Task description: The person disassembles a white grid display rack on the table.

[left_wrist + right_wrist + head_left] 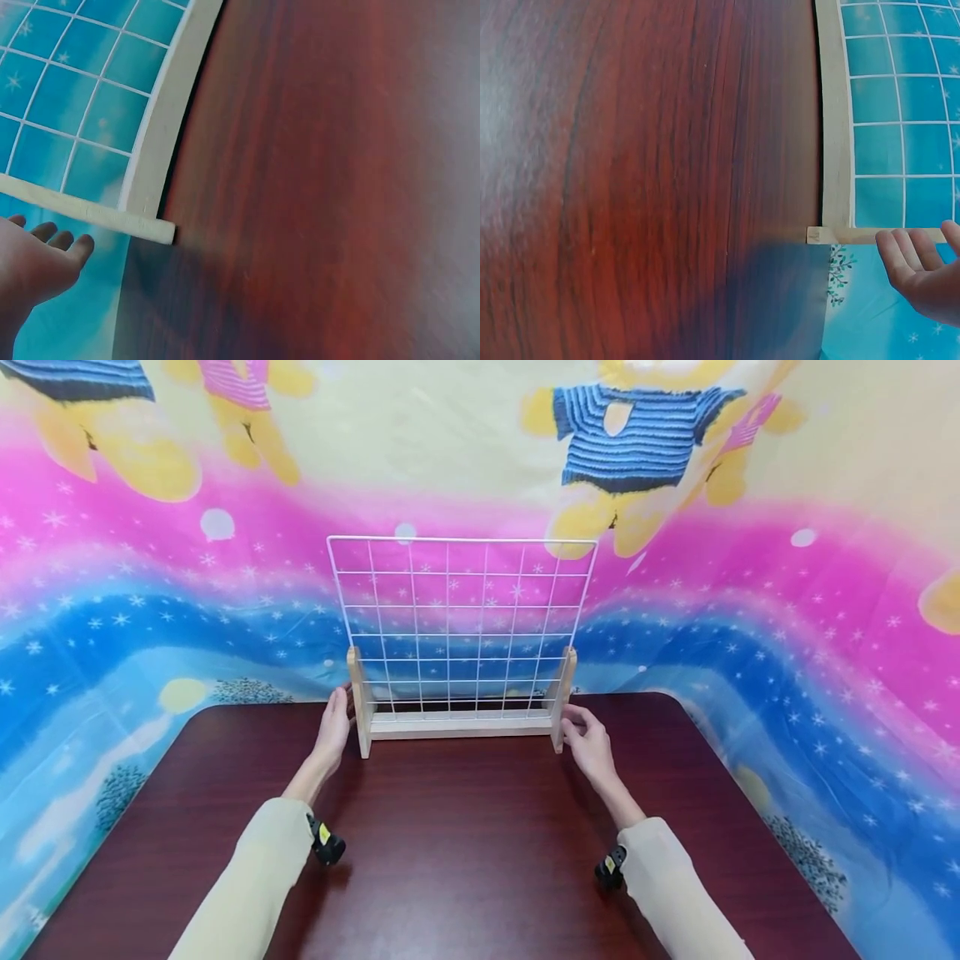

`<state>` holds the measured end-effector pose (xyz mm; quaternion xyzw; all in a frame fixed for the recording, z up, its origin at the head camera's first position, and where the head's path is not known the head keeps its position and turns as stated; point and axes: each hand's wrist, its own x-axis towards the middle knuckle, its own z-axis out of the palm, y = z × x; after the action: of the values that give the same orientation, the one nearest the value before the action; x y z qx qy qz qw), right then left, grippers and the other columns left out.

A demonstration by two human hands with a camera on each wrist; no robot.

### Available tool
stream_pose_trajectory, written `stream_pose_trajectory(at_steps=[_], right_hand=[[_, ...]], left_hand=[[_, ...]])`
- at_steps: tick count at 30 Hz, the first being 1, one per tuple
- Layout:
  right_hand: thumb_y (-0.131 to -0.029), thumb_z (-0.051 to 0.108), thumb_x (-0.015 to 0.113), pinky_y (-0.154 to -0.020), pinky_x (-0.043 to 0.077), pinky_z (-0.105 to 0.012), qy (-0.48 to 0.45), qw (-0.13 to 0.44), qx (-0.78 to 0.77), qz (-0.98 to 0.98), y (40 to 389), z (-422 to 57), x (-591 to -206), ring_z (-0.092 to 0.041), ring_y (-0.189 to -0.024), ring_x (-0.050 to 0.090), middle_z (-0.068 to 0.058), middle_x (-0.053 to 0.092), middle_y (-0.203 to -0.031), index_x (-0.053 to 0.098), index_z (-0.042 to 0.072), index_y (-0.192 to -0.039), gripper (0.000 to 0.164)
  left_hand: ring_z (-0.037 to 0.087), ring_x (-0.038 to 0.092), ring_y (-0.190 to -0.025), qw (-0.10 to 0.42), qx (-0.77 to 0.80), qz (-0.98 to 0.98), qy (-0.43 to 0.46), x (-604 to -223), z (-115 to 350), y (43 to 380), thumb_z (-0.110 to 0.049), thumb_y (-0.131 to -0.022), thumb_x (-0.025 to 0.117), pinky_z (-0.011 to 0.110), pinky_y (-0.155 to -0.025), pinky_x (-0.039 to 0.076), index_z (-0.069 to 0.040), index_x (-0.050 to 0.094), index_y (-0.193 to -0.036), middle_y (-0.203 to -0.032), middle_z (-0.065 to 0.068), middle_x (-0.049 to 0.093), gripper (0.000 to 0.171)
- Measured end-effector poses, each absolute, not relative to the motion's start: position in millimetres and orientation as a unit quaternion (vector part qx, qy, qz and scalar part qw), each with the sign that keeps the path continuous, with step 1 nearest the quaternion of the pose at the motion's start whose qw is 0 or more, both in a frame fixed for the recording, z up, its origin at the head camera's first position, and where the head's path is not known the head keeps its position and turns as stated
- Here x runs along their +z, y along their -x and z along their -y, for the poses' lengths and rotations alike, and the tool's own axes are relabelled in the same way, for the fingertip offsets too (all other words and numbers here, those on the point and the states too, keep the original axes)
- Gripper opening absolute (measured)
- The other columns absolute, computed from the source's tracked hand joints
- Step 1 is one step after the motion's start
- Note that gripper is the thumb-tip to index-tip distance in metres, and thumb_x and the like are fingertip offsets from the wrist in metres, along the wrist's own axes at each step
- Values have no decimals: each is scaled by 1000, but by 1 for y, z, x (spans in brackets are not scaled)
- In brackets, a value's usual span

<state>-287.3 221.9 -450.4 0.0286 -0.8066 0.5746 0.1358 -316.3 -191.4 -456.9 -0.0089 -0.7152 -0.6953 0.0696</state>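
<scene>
Rack (448, 658) upright between my left hand (333, 728) and right hand (591, 750), long axis left to right, ends equally near; both hands relaxed

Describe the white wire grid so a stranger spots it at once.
Start with the dark reddish-brown, wood-grained table. Near its far edge, between the person's left hand and right hand, stands a pale wooden base. The white wire grid is the rectangular panel rising from it, set apart from the solid wood by its open squares.
</scene>
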Motion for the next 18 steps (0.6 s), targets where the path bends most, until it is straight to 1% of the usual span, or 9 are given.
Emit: stream_pose_trajectory(at_steps=[2,5,7,9,10,11,14,16,18], right_hand=[[-99,5,54,-87,51,-51,-28,132,578,805,287,-220,-449,-39,-105,59,-26,57,-123,55,-5,-129,32],[-99,5,54,-87,51,-51,-34,123,572,810,284,-221,-447,-40,-104,58,-27,57,-122,54,-5,-129,32],[-100,6,53,-87,51,-52,-41,112,571,812,282,-223,-447,-42,-105,57,-28,56,-123,54,-4,-130,32],[-100,6,52,-88,50,-53,-51,100,575,810,280,-225,-446,-43,-105,56,-29,55,-123,53,-3,-131,32],[-101,6,51,-87,52,-50,-56,93,577,809,280,-226,-446,-40,-104,57,-29,55,-123,53,-3,-132,32],[-101,6,51,-87,52,-49,-59,87,581,807,280,-227,-447,-37,-103,59,-30,55,-123,52,-2,-132,32],[-101,5,51,-85,53,-49,-68,77,598,795,279,-227,-447,-37,-102,59,-31,54,-121,52,-3,-132,33],[-100,5,51,-84,54,-45,-78,70,601,792,279,-226,-448,-36,-101,60,-32,54,-120,51,-4,-132,33],[-100,3,51,-83,54,-47,-90,68,605,788,279,-227,-449,-41,-101,59,-33,54,-118,50,-6,-133,34]], left_hand=[[29,20,-143,72,-708,703,-5,-456,189,325,-44,-105,11,44,-115,20,-6,17,-154,-156,17,21,62],[28,25,-141,74,-715,695,-28,-453,185,337,-47,-104,8,39,-115,21,-3,25,-151,-153,18,28,66],[27,27,-139,73,-716,693,-47,-452,184,343,-49,-104,9,36,-115,20,-2,28,-150,-151,18,31,68],[28,31,-136,73,-719,689,-59,-451,183,349,-52,-103,10,37,-114,22,-2,32,-148,-148,19,34,70],[29,33,-134,75,-720,687,-63,-452,182,351,-53,-103,12,37,-113,23,-2,34,-147,-146,20,36,71],[30,35,-132,78,-723,684,-62,-452,182,354,-55,-102,12,36,-111,27,-2,37,-146,-145,20,38,73],[38,42,-125,95,-750,655,-17,-444,182,352,-47,-105,16,39,-103,37,4,44,-139,-136,25,47,67],[42,44,-123,105,-763,638,13,-439,182,350,-41,-107,17,38,-93,43,8,46,-136,-130,27,53,63],[46,45,-121,112,-771,625,45,-434,180,349,-33,-108,19,37,-82,48,9,47,-134,-123,29,57,57]])
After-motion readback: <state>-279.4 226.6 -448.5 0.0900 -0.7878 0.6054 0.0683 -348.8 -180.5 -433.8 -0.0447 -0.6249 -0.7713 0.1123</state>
